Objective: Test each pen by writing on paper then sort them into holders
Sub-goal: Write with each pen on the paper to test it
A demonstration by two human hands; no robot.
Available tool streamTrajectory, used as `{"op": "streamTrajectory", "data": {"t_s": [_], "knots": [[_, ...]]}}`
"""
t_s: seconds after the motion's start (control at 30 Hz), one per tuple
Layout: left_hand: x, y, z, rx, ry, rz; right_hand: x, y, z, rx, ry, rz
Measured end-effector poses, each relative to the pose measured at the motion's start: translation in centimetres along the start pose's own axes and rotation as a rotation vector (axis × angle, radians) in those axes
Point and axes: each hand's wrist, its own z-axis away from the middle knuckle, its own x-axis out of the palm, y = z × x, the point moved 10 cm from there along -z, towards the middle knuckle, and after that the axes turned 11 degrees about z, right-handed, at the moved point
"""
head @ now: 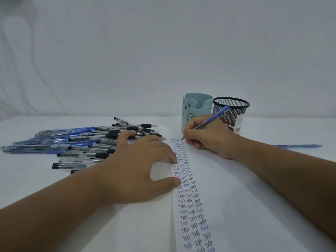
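Observation:
My right hand [209, 138] grips a blue pen [212, 118], tip down at the top of the white paper [236, 197], which carries columns of the handwritten word "Test". My left hand [143, 164] lies flat with spread fingers, pressing the paper's left edge. A pile of several blue and black pens [81, 142] lies to the left, partly hidden behind that hand. Beyond my right hand stand a light blue bear holder [197, 110] and a black mesh holder [231, 111]; no pens show inside either.
One blue pen [298, 146] lies alone on the white table at the right, past my right forearm. A white cloth backdrop rises behind the table. The mesh holder has a label at its lower right.

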Motion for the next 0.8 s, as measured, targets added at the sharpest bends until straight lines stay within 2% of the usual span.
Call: {"op": "streamTrajectory", "data": {"t_s": [0.17,0.8], "knots": [[0.24,-0.29,-0.05,-0.012,0.001,0.016,-0.3,0.07,-0.51,-0.051,0.063,0.091],[0.6,0.07,0.35,-0.054,-0.036,-0.012,0.07,0.14,-0.55,-0.058,0.044,0.267]]}}
